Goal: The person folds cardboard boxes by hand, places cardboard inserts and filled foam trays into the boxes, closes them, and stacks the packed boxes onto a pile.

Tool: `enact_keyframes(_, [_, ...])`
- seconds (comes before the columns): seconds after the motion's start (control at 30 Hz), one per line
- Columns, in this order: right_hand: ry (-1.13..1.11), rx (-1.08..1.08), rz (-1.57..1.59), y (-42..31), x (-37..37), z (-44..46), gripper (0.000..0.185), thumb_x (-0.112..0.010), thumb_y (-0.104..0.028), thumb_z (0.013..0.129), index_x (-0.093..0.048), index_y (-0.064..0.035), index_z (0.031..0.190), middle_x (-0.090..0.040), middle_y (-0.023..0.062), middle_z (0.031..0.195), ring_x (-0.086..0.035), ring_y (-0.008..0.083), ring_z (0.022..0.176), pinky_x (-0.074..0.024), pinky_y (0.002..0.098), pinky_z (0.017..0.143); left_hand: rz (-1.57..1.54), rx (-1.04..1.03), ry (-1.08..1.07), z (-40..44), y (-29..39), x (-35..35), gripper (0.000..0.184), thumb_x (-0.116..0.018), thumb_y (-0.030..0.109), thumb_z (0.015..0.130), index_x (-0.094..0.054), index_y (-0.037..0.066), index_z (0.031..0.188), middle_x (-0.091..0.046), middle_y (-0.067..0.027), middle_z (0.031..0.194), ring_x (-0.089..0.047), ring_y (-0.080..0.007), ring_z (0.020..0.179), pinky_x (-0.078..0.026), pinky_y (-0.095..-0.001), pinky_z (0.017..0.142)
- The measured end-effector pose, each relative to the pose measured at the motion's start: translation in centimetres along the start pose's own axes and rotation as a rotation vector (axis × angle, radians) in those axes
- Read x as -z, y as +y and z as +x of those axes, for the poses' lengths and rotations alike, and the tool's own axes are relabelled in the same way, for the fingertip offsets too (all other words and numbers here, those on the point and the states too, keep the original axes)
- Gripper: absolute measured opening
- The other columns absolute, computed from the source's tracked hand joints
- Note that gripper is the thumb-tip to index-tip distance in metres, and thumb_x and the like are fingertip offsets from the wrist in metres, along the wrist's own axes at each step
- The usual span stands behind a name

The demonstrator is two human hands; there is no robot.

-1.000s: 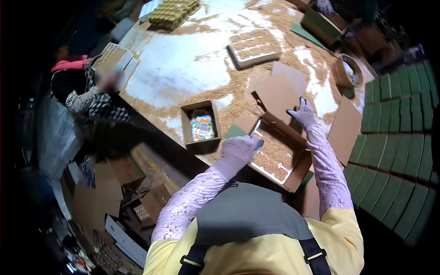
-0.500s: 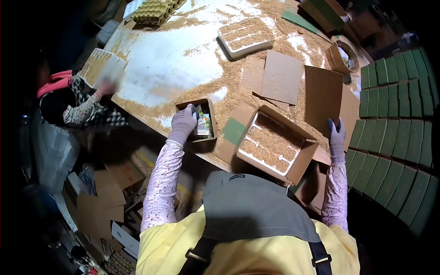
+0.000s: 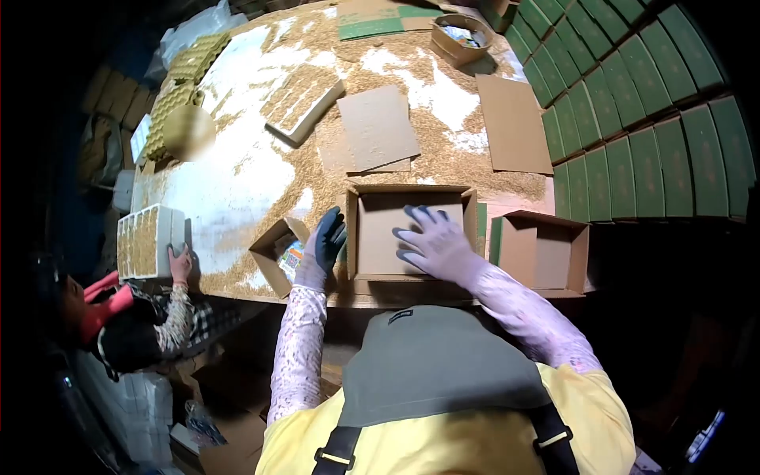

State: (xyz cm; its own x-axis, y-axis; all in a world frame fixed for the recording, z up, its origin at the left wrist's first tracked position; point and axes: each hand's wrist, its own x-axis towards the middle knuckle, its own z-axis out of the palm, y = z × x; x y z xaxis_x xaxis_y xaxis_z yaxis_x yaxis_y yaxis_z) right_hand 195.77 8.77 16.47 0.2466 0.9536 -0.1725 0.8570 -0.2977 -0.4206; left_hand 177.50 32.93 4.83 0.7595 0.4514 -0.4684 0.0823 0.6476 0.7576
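Observation:
An open cardboard box (image 3: pixel 471 207) stands at the table's near edge, with a flat cardboard sheet (image 3: pixel 378 237) inside it. My right hand (image 3: pixel 434 244) lies on that sheet, its fingers spread and gloved. At the box's left side is my left hand (image 3: pixel 323 247), gloved, fingers stretched out, with nothing visible in it. Just left of that hand, a small tilted carton (image 3: pixel 271 237) holds printed packets (image 3: pixel 290 257), partly hidden by the hand.
Another open box (image 3: pixel 582 257) stands at the right. Loose cardboard sheets (image 3: pixel 378 127) and a filled white tray (image 3: pixel 305 111) lie farther back. Green boxes (image 3: pixel 649 158) are stacked at right. A co-worker's hand (image 3: pixel 180 264) touches a tray (image 3: pixel 146 241) at left.
The view has turned. A cardboard sheet now covers the brown filling in the box. My right hand has moved onto it, and my left hand has come out of the small carton.

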Motion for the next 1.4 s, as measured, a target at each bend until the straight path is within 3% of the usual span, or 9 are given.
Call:
enact_keyframes(0.13, [0.034,0.029,0.297,4.1,-5.4,0.6,0.042,-0.063,-0.031,0.088,-0.060,-0.0166,0.127,-0.041,0.0185,0.146,-0.042,0.0362,0.133,-0.0385,0.0427,0.107,-0.148,0.179,0.027,8.2,-9.1,4.0,0.070,-0.068,0.031,0.090,-0.039,-0.002,0.144,-0.050,-0.0164,0.141,-0.049,-0.0281,0.128,-0.039,-0.0346,0.108])
enact_keyframes(0.2, [0.555,-0.150,0.381,5.3,-1.7,-3.1,0.038,-0.066,-0.017,0.084,-0.061,-0.0106,0.121,-0.056,0.0188,0.123,-0.060,0.0327,0.107,-0.0502,0.0369,0.092,1.011,0.012,0.333,3.8,-6.4,-5.4,0.093,-0.081,0.044,0.074,-0.041,-0.003,0.142,-0.050,-0.0223,0.139,-0.049,-0.0322,0.127,-0.041,-0.0379,0.105])
enact_keyframes(0.33, [0.381,-1.236,1.806,10.7,-6.7,-5.1,0.047,-0.062,-0.026,0.093,-0.051,-0.0114,0.137,-0.056,0.0102,0.134,-0.056,0.0217,0.116,-0.0457,0.0366,0.098,0.767,0.109,0.223,5.1,-5.8,-4.7,0.096,-0.087,0.041,0.067,-0.043,0.000,0.142,-0.054,-0.0207,0.133,-0.054,-0.0313,0.120,-0.045,-0.0400,0.099])
enact_keyframes(0.57, [0.036,-0.851,0.718,8.2,-1.7,-7.5,0.083,-0.054,-0.060,0.091,-0.043,0.0074,0.137,-0.051,0.0315,0.133,-0.050,0.0410,0.126,-0.0406,0.0403,0.104,0.311,0.002,-0.122,0.5,-4.3,-5.3,0.081,-0.069,0.020,0.085,-0.025,0.009,0.152,-0.054,-0.0132,0.133,-0.056,-0.0259,0.118,-0.051,-0.0368,0.095])
enact_keyframes(0.7, [0.969,-0.813,1.174,17.9,-0.9,-22.8,0.045,-0.044,-0.038,0.101,-0.069,-0.0012,0.101,-0.067,0.0026,0.080,-0.060,0.0139,0.064,-0.0496,0.0254,0.063,-0.061,0.343,-0.110,-2.7,-4.1,-13.8,0.030,-0.064,0.020,0.090,-0.065,-0.001,0.112,-0.070,-0.0123,0.105,-0.068,-0.0211,0.098,-0.056,-0.0355,0.090])
enact_keyframes(0.73, [1.187,-0.976,0.236,21.1,-1.4,-26.2,0.040,-0.050,-0.039,0.099,-0.069,-0.0032,0.097,-0.064,0.0016,0.078,-0.057,0.0136,0.060,-0.0482,0.0259,0.061,-0.076,0.343,-0.132,-2.9,-5.6,-16.4,0.030,-0.064,0.018,0.091,-0.064,0.000,0.114,-0.069,-0.0120,0.107,-0.067,-0.0213,0.100,-0.056,-0.0360,0.090])
enact_keyframes(0.93, [0.656,-1.356,0.880,36.2,-8.1,-39.6,0.034,-0.056,-0.036,0.096,-0.067,-0.0040,0.099,-0.065,0.0047,0.080,-0.060,0.0163,0.066,-0.0504,0.0296,0.066,0.251,0.230,-0.121,-2.5,-14.4,-32.2,0.095,-0.079,0.034,0.079,-0.024,0.008,0.152,-0.055,-0.0160,0.131,-0.059,-0.0271,0.111,-0.049,-0.0389,0.092])
enact_keyframes(1.27, [0.674,-1.283,0.675,35.5,-9.4,-41.7,0.034,-0.057,-0.034,0.095,-0.066,-0.0028,0.103,-0.066,0.0070,0.085,-0.061,0.0192,0.074,-0.0506,0.0318,0.072,0.245,0.260,-0.058,5.2,-33.8,-30.6,0.057,-0.071,0.027,0.089,-0.050,-0.001,0.134,-0.065,-0.0055,0.107,-0.061,-0.0108,0.097,-0.048,-0.0267,0.081])
enact_keyframes(1.4, [0.729,-1.316,0.435,34.7,-8.3,-42.8,0.034,-0.057,-0.034,0.095,-0.066,-0.0023,0.104,-0.067,0.0079,0.087,-0.062,0.0203,0.077,-0.0507,0.0326,0.075,0.699,0.255,-0.190,2.9,-26.4,-28.4,0.096,-0.078,0.048,0.078,-0.032,-0.001,0.147,-0.053,-0.0173,0.134,-0.049,-0.0238,0.125,-0.041,-0.0351,0.100])
